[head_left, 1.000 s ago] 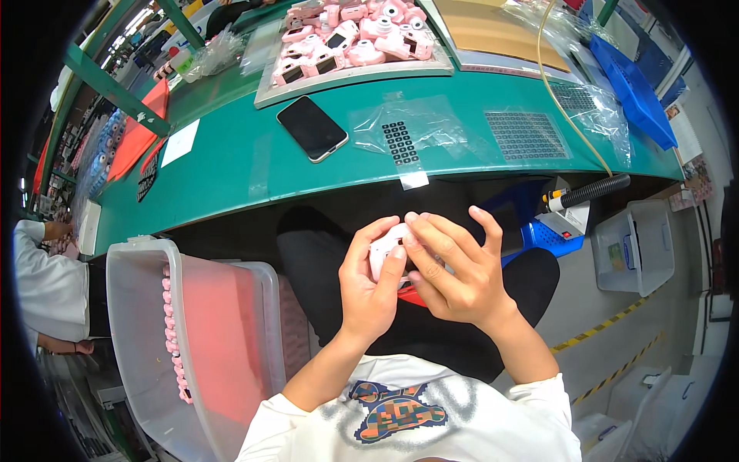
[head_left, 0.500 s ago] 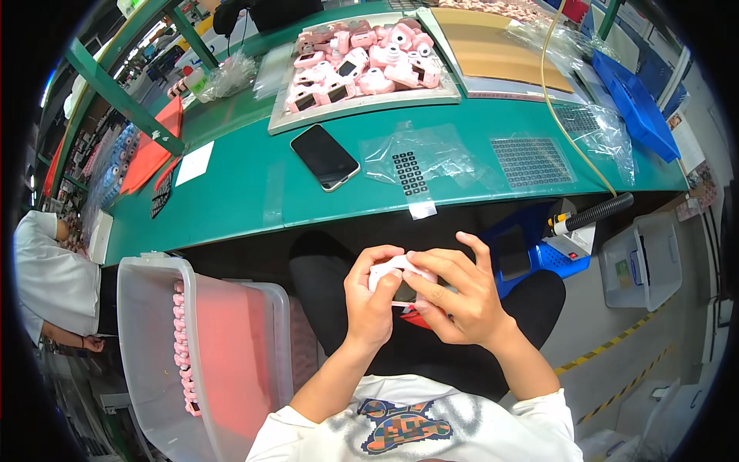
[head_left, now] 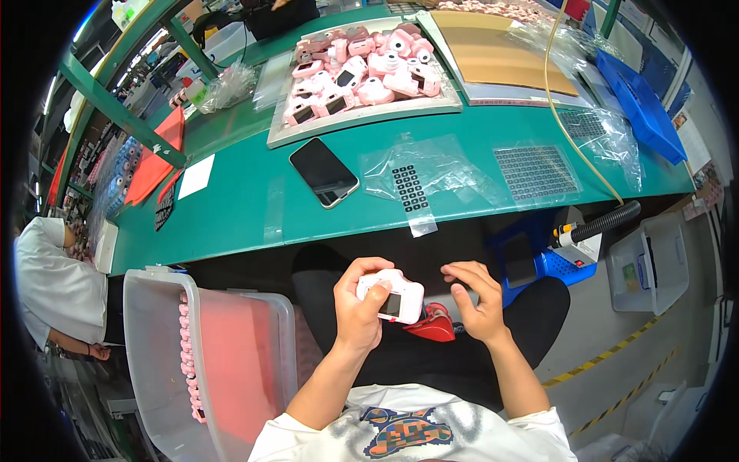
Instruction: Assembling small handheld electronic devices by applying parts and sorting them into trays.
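My left hand (head_left: 360, 308) grips a small pale pink toy camera (head_left: 410, 299) over my lap, its dark screen turned up toward me and the thumb lying across its back. To the right of it, my right hand (head_left: 479, 302) is apart from the camera, fingers spread and holding nothing. Between the two hands, lower down, a red object (head_left: 433, 325) with a dark part rests at my lap; its kind is unclear. On the bench ahead lies a clear strip with black square stickers (head_left: 410, 189), its end hanging past the edge.
A tray (head_left: 362, 122) heaped with pink toy cameras stands on the green bench (head_left: 239, 223), with a phone (head_left: 323, 171) before it. At my left is a plastic bin (head_left: 165, 369) with a red sheet and a row of pink pieces. A black hose (head_left: 608, 223) juts out at right.
My right hand has let go of the camera and moved right, its fingers spreading. The camera has turned in my left hand, so its screen now shows. The view has shifted slightly.
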The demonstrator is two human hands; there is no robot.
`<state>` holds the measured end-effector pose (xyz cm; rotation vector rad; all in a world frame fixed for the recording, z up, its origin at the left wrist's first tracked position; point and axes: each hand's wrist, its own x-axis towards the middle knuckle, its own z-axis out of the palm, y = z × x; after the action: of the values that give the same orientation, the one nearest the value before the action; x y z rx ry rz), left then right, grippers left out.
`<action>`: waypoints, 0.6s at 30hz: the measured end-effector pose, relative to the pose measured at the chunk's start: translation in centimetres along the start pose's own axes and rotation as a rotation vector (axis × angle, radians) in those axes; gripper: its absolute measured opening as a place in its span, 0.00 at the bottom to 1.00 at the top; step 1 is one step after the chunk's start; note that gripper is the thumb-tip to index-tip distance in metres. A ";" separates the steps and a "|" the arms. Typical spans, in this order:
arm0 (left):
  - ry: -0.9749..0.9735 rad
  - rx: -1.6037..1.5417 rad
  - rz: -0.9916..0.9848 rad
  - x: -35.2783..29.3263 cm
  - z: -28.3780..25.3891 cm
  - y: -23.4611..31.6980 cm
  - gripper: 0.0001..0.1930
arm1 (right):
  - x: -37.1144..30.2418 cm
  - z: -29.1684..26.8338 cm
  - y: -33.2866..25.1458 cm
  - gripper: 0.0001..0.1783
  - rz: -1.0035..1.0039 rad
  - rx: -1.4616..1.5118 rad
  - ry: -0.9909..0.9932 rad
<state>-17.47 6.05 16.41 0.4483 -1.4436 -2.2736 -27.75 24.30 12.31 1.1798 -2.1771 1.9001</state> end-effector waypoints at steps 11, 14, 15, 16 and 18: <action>-0.056 0.100 0.138 1.8 0.1 2.4 0.15 | -9.1 0.2 10.8 0.12 0.740 0.350 0.233; -0.006 0.170 0.229 3.5 -0.5 5.2 0.16 | -9.3 0.5 11.8 0.12 0.838 0.380 0.242; 0.003 0.172 0.228 4.1 -0.7 6.2 0.16 | -9.0 0.6 11.9 0.12 0.836 0.377 0.226; 0.008 0.215 0.246 4.7 -0.7 7.1 0.17 | -8.9 0.5 12.0 0.12 0.837 0.374 0.210; 0.021 0.264 0.264 4.6 -0.3 7.9 0.18 | -9.0 0.6 12.2 0.12 0.841 0.375 0.186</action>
<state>-20.01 0.48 23.25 0.3338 -1.6909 -1.8778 -27.60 28.13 -2.35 0.0071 -2.4878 2.6483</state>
